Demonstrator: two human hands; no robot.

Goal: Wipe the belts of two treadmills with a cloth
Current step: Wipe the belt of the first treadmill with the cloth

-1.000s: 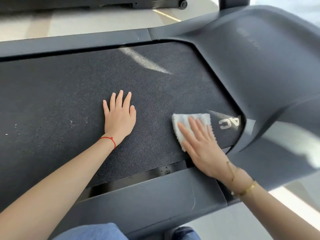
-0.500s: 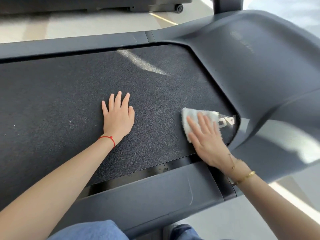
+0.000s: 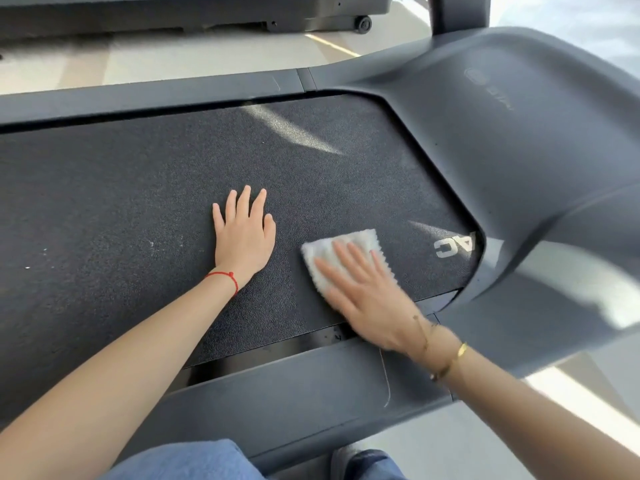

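Observation:
A black textured treadmill belt (image 3: 138,202) fills the middle of the view. My left hand (image 3: 244,233) lies flat on it with fingers straight, a red string at the wrist. My right hand (image 3: 367,292) presses a small white cloth (image 3: 323,252) onto the belt with straight fingers, just right of the left hand. White letters (image 3: 453,245) are printed on the belt to the cloth's right. Several pale specks mark the belt at the left.
The grey motor cover (image 3: 519,150) rises at the right, with side rails (image 3: 173,95) beyond and in front (image 3: 294,403) of the belt. A second treadmill base (image 3: 194,12) stands across the pale floor. My jeans-clad knees (image 3: 194,462) are at the bottom edge.
My right hand slid the cloth right toward the printed letters, then back left, so the letters are uncovered. My left hand stayed flat in place.

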